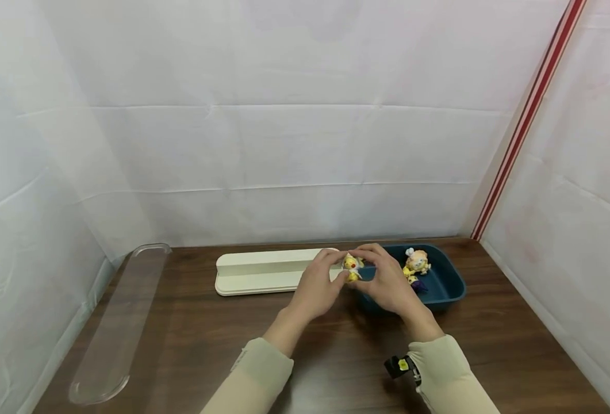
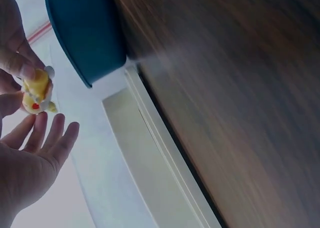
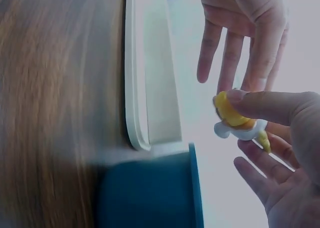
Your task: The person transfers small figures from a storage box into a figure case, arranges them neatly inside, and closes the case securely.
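Above the left rim of a dark blue bin, both hands meet at a small yellow-and-white toy figurine with a red spot. My right hand pinches it, the thumb pressed on its yellow part and fingers behind. From the other side my left hand holds it between thumb and fingertips, as the left wrist view shows; its other fingers are spread. More toy figurines lie inside the bin, one with a white top and one partly dark purple.
A long cream-coloured stepped stand lies left of the bin, near the back wall. On the far left is a clear plastic cover, long with rounded ends. White sheeting encloses the brown wooden table at the back and sides.
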### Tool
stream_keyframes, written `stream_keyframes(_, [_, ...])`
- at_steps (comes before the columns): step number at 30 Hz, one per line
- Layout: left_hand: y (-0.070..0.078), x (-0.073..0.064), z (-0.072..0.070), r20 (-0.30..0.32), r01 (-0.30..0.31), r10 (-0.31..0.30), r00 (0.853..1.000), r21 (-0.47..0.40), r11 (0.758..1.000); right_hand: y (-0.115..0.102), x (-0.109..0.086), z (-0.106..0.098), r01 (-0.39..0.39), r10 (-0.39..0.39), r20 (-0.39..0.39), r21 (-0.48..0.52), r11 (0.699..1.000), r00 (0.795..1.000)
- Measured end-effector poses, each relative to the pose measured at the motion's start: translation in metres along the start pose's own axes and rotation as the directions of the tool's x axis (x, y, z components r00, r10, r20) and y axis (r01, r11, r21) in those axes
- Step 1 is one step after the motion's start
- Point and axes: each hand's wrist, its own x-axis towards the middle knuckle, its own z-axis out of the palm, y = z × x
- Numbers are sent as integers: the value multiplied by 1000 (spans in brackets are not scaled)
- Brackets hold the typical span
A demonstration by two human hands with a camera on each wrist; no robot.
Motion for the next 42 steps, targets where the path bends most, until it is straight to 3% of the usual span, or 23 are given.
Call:
stream_keyframes(13, [-17, -12, -22, -56, 45, -48, 997, -53, 998, -11, 9, 29, 91, -89, -20, 131, 987, 996])
stream_keyframes(25, [-26, -20, -35, -156, 142, -167, 973, -159, 977, -28, 15, 63, 158, -151, -73, 94, 983, 986])
stream_keyframes(42, [-37, -31, -53, -221, 177, -218, 951, -190, 966, -42, 20, 82, 191, -186, -58, 115, 975, 981])
